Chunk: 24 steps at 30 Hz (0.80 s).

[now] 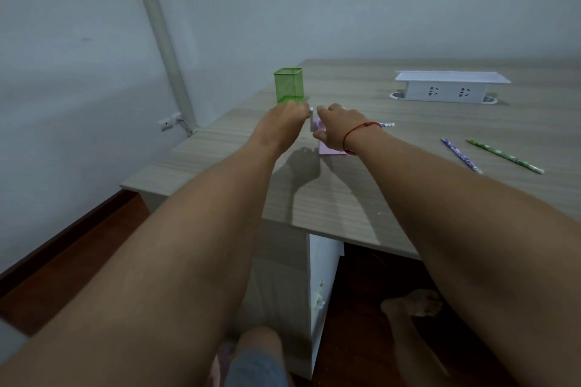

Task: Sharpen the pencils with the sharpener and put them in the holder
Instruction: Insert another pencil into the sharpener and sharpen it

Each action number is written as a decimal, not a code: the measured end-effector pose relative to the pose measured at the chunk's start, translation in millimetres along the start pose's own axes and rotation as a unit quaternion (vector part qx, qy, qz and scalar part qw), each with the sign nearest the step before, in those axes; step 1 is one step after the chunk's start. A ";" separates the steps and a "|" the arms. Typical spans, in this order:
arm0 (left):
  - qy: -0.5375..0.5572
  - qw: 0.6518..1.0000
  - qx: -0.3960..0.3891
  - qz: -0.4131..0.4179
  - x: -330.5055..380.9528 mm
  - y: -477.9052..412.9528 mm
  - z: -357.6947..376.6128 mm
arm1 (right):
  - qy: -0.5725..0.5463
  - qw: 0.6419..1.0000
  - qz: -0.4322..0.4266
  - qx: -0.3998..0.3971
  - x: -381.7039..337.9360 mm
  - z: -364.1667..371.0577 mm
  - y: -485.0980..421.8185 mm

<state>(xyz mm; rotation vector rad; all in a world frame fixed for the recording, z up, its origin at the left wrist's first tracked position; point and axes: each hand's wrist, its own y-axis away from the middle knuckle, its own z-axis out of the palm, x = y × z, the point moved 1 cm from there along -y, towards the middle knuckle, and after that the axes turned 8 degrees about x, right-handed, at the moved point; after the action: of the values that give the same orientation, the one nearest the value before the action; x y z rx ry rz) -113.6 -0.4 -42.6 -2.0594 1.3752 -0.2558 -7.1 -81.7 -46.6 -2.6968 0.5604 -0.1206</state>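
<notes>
A pink desktop sharpener (328, 148) stands on the wooden desk (393, 185), mostly hidden by my hands. My right hand (334, 129) rests over its top and grips its body. My left hand (287, 118) is closed around the crank handle at the sharpener's left side. A pencil (386, 125) sticks out to the right from behind my right wrist, its near end hidden. Behind my left hand stands the green mesh holder (288, 85), with nothing showing above its rim. Two more pencils lie to the right, a purple pencil (460, 155) and a green pencil (504, 155).
A white socket box (446, 88) sits on the desk at the back right. The desk's left edge runs close to the holder, with a white wall and pipe (160, 38) beyond. Below the front edge are a drawer unit (323, 286), dark floor and my bare feet.
</notes>
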 end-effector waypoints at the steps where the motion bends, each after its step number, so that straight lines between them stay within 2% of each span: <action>1: -0.001 1.000 0.000 -0.004 0.8 2.4 0.0 | -0.005 1.000 0.002 0.001 0.1 0.1 0.0; 6: 0.040 0.999 -0.022 -0.008 13.2 28.1 -1.6 | 0.002 1.000 0.003 -0.010 0.0 -1.9 -3.3; 9: 0.080 0.995 -0.038 -0.045 16.5 37.0 6.1 | -0.005 1.000 0.014 0.002 -1.8 0.6 -2.6; 15: 0.018 0.987 -0.131 -0.086 19.8 29.5 35.4 | -0.010 1.000 0.011 0.008 -3.0 2.0 -3.2; 24: 0.039 0.983 -0.176 -0.045 1.8 10.5 60.4 | -0.016 0.999 -0.025 0.013 5.9 2.9 -7.8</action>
<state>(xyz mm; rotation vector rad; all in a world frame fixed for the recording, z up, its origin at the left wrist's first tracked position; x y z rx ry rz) -91.4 19.6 -96.1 -2.4270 1.4601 -0.1400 1.6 -76.5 -46.2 -2.6837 0.4785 -0.0976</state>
